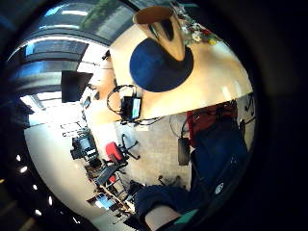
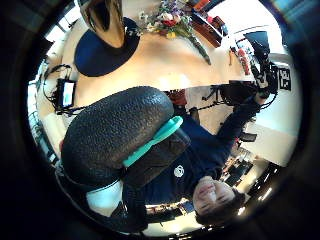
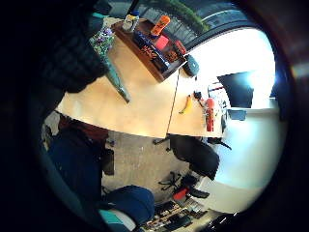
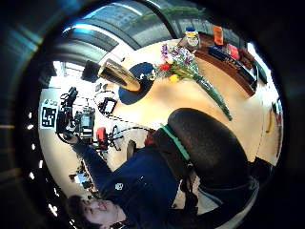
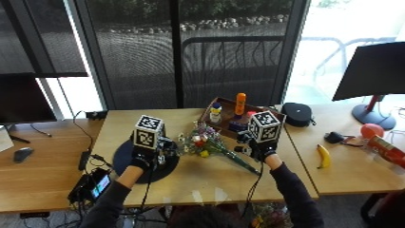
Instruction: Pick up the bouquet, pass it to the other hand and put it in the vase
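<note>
Daylight pours in from the windows [image 5: 190, 52] behind the table [image 5: 208, 175], strongest at the outside view's upper right, where the glass blows out white. The wood shows 2 pale glare patches near its front edge. All 4 palm views bend hard toward black rims, and a white wall [image 3: 241, 159] there burns bright. Far corners go soft.

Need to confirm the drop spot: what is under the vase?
The tan, cone-shaped vase stands on a round dark-blue mat on the wooden table. The mat's centre is hidden beneath the vase.
</note>
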